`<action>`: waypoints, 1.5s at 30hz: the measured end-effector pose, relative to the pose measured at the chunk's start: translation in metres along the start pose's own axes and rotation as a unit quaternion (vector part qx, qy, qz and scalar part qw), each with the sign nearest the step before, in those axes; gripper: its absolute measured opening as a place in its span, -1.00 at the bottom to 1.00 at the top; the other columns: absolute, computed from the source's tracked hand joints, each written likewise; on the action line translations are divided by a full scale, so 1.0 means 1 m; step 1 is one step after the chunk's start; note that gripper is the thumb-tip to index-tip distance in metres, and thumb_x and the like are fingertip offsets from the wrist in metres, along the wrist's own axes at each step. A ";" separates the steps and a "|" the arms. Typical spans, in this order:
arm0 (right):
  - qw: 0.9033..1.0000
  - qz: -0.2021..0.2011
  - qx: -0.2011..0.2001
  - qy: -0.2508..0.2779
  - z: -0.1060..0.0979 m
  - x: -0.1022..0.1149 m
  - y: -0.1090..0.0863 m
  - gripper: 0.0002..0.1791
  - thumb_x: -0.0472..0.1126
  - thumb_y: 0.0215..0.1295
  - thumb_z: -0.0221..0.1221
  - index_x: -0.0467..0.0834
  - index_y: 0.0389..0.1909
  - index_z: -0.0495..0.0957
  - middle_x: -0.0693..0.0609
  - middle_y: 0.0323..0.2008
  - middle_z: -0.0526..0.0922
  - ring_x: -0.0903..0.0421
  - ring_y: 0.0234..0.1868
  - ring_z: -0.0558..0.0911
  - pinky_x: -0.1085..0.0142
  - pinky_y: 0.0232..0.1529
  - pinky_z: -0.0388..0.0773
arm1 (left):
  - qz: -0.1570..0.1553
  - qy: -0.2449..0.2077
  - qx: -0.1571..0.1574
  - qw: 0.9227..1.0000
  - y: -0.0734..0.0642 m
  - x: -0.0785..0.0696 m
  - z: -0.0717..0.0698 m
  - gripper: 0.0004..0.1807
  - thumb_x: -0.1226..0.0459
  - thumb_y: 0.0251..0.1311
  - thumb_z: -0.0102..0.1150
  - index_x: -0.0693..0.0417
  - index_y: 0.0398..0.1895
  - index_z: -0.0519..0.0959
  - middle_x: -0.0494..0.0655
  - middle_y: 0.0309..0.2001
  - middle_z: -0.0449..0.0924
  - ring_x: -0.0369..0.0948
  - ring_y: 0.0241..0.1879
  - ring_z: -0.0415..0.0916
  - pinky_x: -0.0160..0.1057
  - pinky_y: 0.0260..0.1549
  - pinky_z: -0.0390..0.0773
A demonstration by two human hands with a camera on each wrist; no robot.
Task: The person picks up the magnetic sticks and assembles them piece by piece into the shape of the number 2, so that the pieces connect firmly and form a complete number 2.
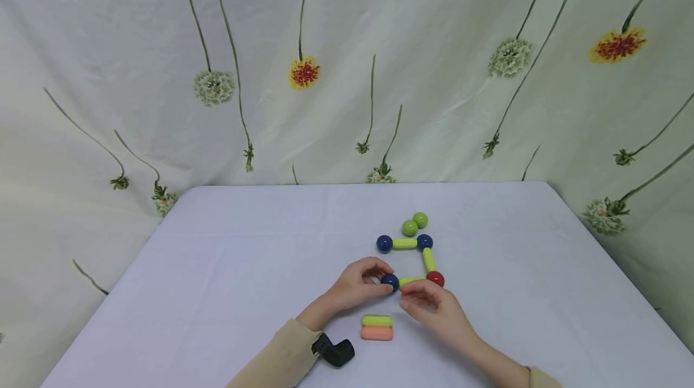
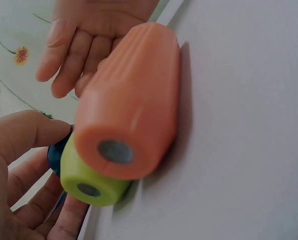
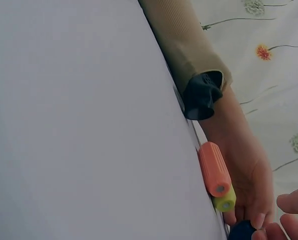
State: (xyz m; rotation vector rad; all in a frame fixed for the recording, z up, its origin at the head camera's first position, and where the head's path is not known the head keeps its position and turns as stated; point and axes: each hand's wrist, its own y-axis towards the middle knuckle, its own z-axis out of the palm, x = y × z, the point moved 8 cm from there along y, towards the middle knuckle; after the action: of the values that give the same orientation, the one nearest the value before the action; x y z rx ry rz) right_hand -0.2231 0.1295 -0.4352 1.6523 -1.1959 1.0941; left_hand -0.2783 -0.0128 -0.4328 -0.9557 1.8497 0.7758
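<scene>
My left hand (image 1: 360, 282) pinches a dark blue ball (image 1: 390, 282) between thumb and fingers. That ball sits at the left end of a yellow-green rod (image 1: 412, 280), whose other end meets a red ball (image 1: 435, 279). Beside the rod is my right hand (image 1: 436, 309), its fingertips close to the blue ball and its fingers loosely bent. From the red ball a second yellow-green rod (image 1: 429, 259) runs back to another blue ball (image 1: 425, 241). A third yellow-green rod (image 1: 404, 244) joins that one to a blue ball (image 1: 384, 243) on the left.
Two green balls (image 1: 409, 228) lie behind the shape. Nearer the front, a loose yellow-green rod (image 1: 377, 320) and an orange rod (image 1: 376, 333) lie side by side, with metal ends seen in the left wrist view. A black camera (image 1: 336, 352) is worn on the left wrist.
</scene>
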 end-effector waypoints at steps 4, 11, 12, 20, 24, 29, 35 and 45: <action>1.000 0.000 0.021 0.009 0.014 0.000 -0.001 -0.68 -0.19 0.19 0.27 -0.24 -0.07 0.55 -0.06 -0.09 0.60 0.08 -0.09 0.59 0.40 -0.07 0.50 | 0.001 0.001 -0.002 1.000 0.004 0.015 0.001 -0.74 0.31 0.09 0.30 0.08 -0.12 0.57 -0.14 -0.18 0.55 -0.19 -0.16 0.46 -0.37 -0.27 0.49; 0.999 -0.008 0.050 0.019 0.030 -0.001 -0.001 -0.68 -0.22 0.19 0.26 -0.26 -0.06 0.53 -0.06 -0.09 0.59 0.02 -0.07 0.57 0.36 -0.07 0.51 | 0.016 -0.011 0.003 1.000 0.005 0.016 0.000 -0.74 0.27 0.09 0.30 0.07 -0.13 0.58 -0.17 -0.20 0.54 -0.24 -0.17 0.47 -0.36 -0.27 0.52; 0.998 -0.010 0.053 0.017 0.031 -0.001 -0.001 -0.68 -0.22 0.19 0.26 -0.27 -0.07 0.53 -0.06 -0.09 0.60 0.02 -0.07 0.57 0.36 -0.07 0.51 | 0.016 -0.012 0.003 1.000 0.005 0.016 -0.001 -0.74 0.27 0.09 0.30 0.07 -0.13 0.58 -0.18 -0.20 0.54 -0.25 -0.17 0.47 -0.36 -0.27 0.52; 0.998 -0.016 0.062 -0.001 0.032 -0.002 -0.001 -0.68 -0.23 0.18 0.28 -0.25 -0.07 0.54 -0.03 -0.13 0.62 0.09 -0.13 0.60 0.36 -0.10 0.53 | 0.011 -0.012 0.005 1.000 0.004 0.016 -0.001 -0.73 0.28 0.08 0.31 0.07 -0.12 0.58 -0.19 -0.20 0.54 -0.26 -0.17 0.47 -0.37 -0.26 0.52; 0.997 -0.025 0.066 -0.008 0.033 -0.003 -0.001 -0.68 -0.22 0.17 0.28 -0.23 -0.07 0.55 -0.01 -0.13 0.64 0.11 -0.15 0.61 0.35 -0.11 0.54 | 0.015 -0.010 0.006 1.000 0.004 0.015 -0.001 -0.73 0.28 0.08 0.31 0.08 -0.13 0.58 -0.17 -0.20 0.54 -0.26 -0.17 0.47 -0.36 -0.27 0.52; 0.997 -0.029 0.070 -0.024 0.033 -0.003 -0.001 -0.71 -0.21 0.16 0.30 -0.20 -0.10 0.58 0.03 -0.17 0.65 0.19 -0.21 0.61 0.37 -0.14 0.54 | 0.012 -0.015 0.007 1.000 0.005 0.016 -0.001 -0.74 0.27 0.08 0.31 0.07 -0.13 0.58 -0.18 -0.19 0.54 -0.24 -0.17 0.47 -0.37 -0.27 0.52; 0.995 -0.027 0.075 -0.052 0.033 -0.001 -0.002 -0.72 -0.18 0.12 0.32 -0.15 -0.14 0.62 0.09 -0.19 0.66 0.24 -0.28 0.58 0.38 -0.20 0.54 | 0.010 -0.012 0.006 1.000 0.005 0.016 -0.001 -0.74 0.25 0.09 0.31 0.06 -0.13 0.58 -0.18 -0.19 0.54 -0.22 -0.16 0.47 -0.36 -0.26 0.50; 0.991 -0.008 0.073 -0.112 0.027 0.000 -0.004 -0.75 -0.18 0.05 0.35 -0.12 -0.21 0.66 0.15 -0.31 0.66 0.29 -0.37 0.54 0.43 -0.31 0.52 | 0.007 -0.007 0.008 1.000 0.006 0.017 0.001 -0.74 0.25 0.08 0.31 0.05 -0.14 0.59 -0.18 -0.19 0.54 -0.23 -0.16 0.46 -0.36 -0.26 0.50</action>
State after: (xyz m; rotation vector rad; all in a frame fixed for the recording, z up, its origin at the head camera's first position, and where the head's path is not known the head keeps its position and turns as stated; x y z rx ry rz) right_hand -0.2144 0.1051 -0.4441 1.9345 -1.2645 1.0267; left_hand -0.2881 -0.0142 -0.4476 -0.9255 1.8490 0.7736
